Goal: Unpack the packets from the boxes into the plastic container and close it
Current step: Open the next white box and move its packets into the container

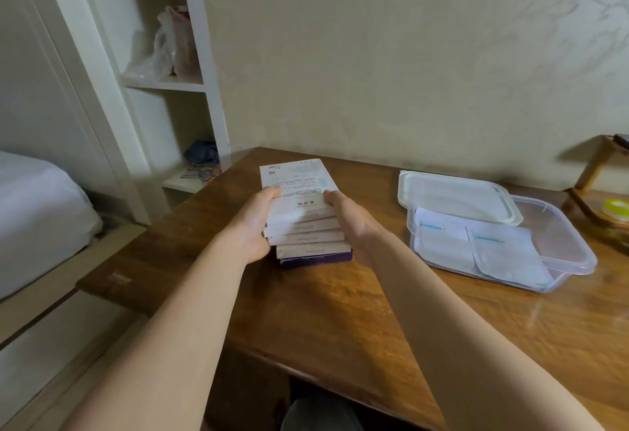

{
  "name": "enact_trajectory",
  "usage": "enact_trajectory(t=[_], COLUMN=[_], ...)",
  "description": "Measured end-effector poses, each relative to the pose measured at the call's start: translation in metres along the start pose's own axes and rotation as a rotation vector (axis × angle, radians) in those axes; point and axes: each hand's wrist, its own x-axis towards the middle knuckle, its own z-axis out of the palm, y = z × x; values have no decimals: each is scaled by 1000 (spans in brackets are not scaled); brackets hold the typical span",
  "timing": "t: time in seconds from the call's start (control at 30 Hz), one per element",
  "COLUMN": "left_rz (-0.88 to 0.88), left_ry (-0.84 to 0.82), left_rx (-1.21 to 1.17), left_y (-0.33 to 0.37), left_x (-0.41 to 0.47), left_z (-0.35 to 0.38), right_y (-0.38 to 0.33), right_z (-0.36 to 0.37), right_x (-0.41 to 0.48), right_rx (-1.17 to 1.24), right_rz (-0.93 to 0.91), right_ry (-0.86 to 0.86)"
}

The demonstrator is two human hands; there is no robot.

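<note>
Left hand (257,226) and right hand (355,223) flank the stack of boxes (308,236) on the wooden worktop (340,311). Fingers (272,192) of each curl over the top box's edges, clamped on the stack. Container (558,223) sits to the right, open, with packets (446,243) inside and the lid (456,197) resting across its far rim. Bed (34,199) and white shelf (170,85) lie to the left.

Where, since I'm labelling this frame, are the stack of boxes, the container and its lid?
stack of boxes (313,236), head view, front edge of a middle box.
container (558,236), head view, bare floor at right.
lid (456,197), head view, middle of its top.
</note>
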Motion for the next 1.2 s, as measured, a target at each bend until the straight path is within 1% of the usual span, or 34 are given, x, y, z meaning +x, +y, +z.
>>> enact_trajectory(t=[0.33, 0.4, 0.5, 0.57, 0.63, 0.7, 0.83, 0.93, 1.0, 1.07, 1.2], left_rz=[24, 55, 151, 175, 198, 258, 434, 514, 506, 478, 342], left_ry=[28, 30, 63, 85, 85, 72, 46, -14, -75, -126, -204], left_rx=[23, 42, 131, 157, 178, 203, 225, 142, 47, -18, -37], left_y=[7, 9, 12, 16, 24, 34, 54, 59, 55, 46, 19], left_x=[33, 33, 30, 25, 21, 14, -1, -12, -17, -20, -25], left_z=[-25, -24, -22, -20, -18, -12, 16, 52, 80, 109, 164], right_y=[-3, -2, -4, -7, -12, -18, -33, -42, -46, -49, -45], right_z=[22, 22, 21, 20, 19, 18, 2, -21, -42, -66, -128], right_x=[30, 29, 23, 18, 11, 3, -17, -32, -42, -51, -65], right_rx=[-49, -65, -86, -124, -190, -214, -139, -97, -63, 18, 72], right_rz=[-61, -107, -174, -227, -300, -367, -466, -512, -520, -500, -469], right_ry=[25, 17, 15, 22, 32, 45, 94, 217, 287, 307, 346])
